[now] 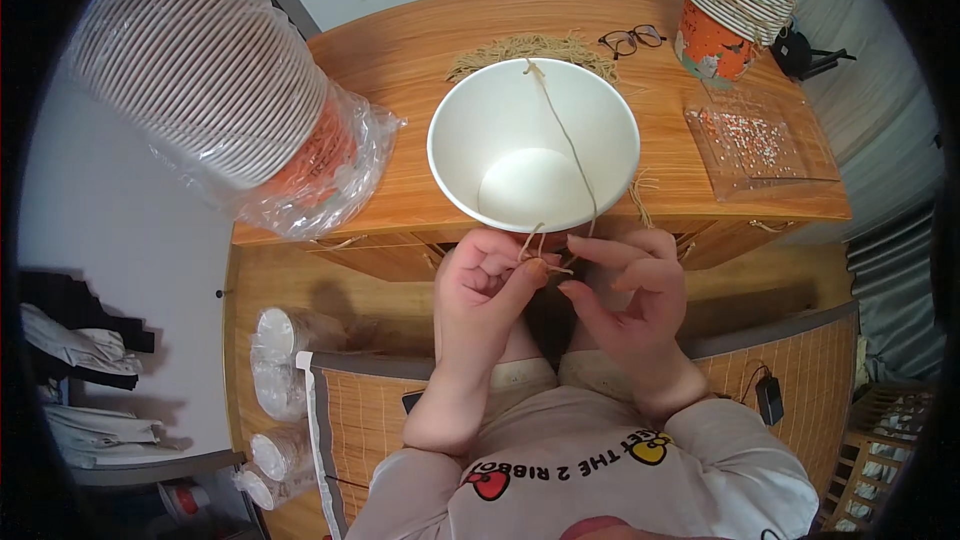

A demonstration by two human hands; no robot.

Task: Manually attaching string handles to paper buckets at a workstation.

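A white paper bucket (535, 187) stands at the table's near edge, its mouth facing me. A thin tan cord (567, 135) is knotted at its far rim and runs across the mouth to the near side. At the near rim, my left hand (488, 285) pinches a looped part of the cord between thumb and forefinger. My right hand (640, 285) is just to the right, thumb and forefinger apart around the loose cord end. Whether its forefinger touches the cord, I cannot tell.
Behind the bucket lie a bundle of cut cords (530, 48) and eyeglasses (632, 40). A tall plastic-wrapped bucket stack (210, 70) leans at left. Another stack (715, 35), with cords attached, stands at back right. A clear tray (755, 145) holds small orange and white bits.
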